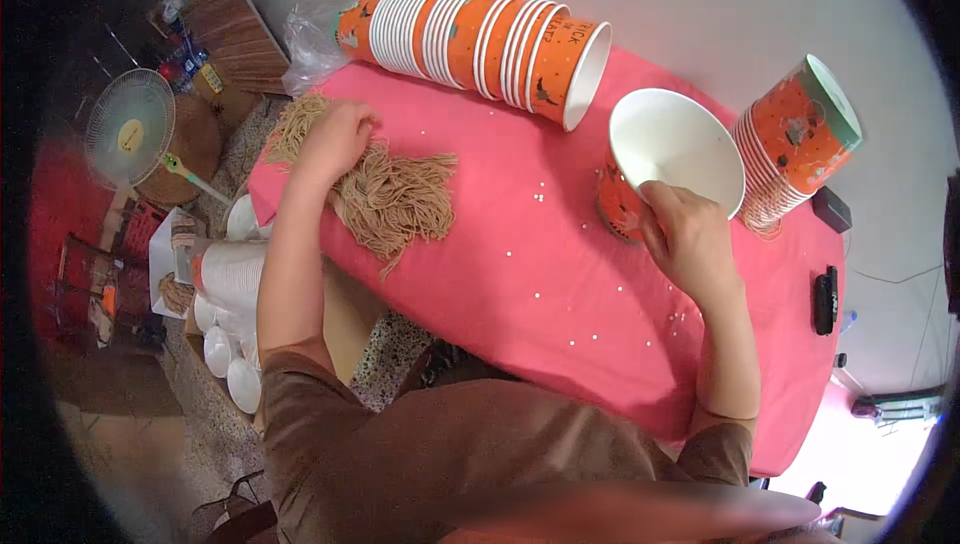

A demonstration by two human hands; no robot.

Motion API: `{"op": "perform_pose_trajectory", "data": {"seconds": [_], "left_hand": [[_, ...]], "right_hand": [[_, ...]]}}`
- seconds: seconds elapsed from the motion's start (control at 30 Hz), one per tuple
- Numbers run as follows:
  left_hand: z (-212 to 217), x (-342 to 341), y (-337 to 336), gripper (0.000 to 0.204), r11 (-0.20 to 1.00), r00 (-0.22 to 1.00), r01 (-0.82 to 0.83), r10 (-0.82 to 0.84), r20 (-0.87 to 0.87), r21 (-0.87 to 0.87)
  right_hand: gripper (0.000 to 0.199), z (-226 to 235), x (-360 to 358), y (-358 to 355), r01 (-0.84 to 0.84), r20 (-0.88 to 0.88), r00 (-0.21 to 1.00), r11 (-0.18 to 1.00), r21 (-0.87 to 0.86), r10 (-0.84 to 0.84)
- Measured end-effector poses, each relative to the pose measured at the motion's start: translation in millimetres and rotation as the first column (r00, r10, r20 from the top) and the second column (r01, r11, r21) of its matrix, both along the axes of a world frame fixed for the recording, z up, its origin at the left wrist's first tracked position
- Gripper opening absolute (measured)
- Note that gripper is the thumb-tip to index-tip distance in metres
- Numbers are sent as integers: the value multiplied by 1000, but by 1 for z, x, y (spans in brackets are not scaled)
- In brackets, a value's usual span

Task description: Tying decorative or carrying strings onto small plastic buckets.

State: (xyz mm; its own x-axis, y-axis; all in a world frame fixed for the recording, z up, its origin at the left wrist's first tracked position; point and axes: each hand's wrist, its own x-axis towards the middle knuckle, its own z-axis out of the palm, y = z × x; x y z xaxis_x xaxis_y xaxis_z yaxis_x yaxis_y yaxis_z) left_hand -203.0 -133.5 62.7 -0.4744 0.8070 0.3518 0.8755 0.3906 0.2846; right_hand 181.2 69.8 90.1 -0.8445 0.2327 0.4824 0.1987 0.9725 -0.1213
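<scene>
Right of centre, the right hand [690, 234] grasps an orange paper bowl [672, 156], its white inside bare. At upper left the left hand [335, 142] clutches tan noodles [392, 196] heaped on the pink tabletop [540, 274]; none has gone in yet.

Single head view — looks steeply down, close over pink table [560, 274].

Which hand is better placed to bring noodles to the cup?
Left, probably. The left hand already rests on the noodle pile, while the right hand grips the orange paper cup.
</scene>
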Motion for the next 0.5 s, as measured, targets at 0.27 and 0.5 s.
{"op": "perform_pose_trajectory", "data": {"seconds": [0.27, 0.5], "left_hand": [[14, 14, 13, 13, 945, 988, -132, 151, 40, -300], [65, 105, 33, 10, 910, 642, 226, -407, 650, 347]], "right_hand": [[20, 2, 1, 0, 0, 13, 1000, 1000, 2, 0], [30, 19, -1, -8, -3, -158, 987, 991, 136, 25]]}}
